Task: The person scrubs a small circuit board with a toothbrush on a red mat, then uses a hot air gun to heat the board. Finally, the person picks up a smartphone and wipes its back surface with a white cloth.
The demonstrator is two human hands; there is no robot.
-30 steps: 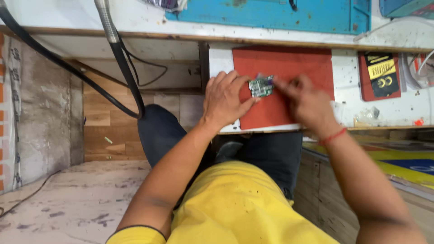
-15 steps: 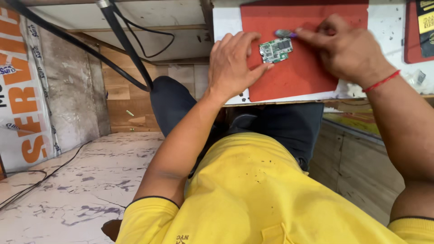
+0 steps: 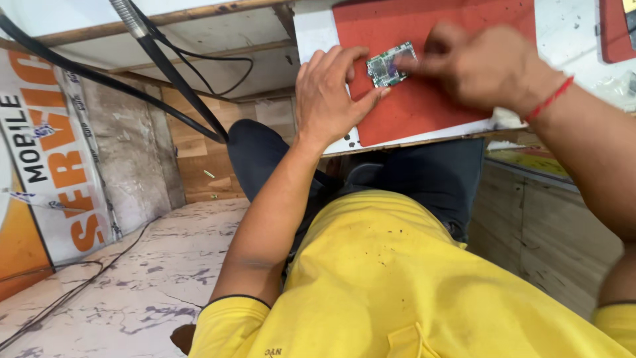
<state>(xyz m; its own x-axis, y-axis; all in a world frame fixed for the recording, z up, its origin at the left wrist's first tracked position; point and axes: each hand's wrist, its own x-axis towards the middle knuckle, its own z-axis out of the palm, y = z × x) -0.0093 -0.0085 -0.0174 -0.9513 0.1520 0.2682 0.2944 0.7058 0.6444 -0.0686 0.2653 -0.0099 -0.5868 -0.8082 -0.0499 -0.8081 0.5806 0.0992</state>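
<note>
A small green board (image 3: 391,64) lies on a red mat (image 3: 430,106) at the near edge of a white bench (image 3: 317,33). Its long side runs left to right, tipped up a little at the right end. The left hand (image 3: 328,93) rests open on the mat, with its fingertips touching the board's left and bottom edges. The right hand (image 3: 480,66) is curled at the board's right end. It is blurred, so I cannot tell if it pinches a tool. Both hands are right at the board, one on each side.
</note>
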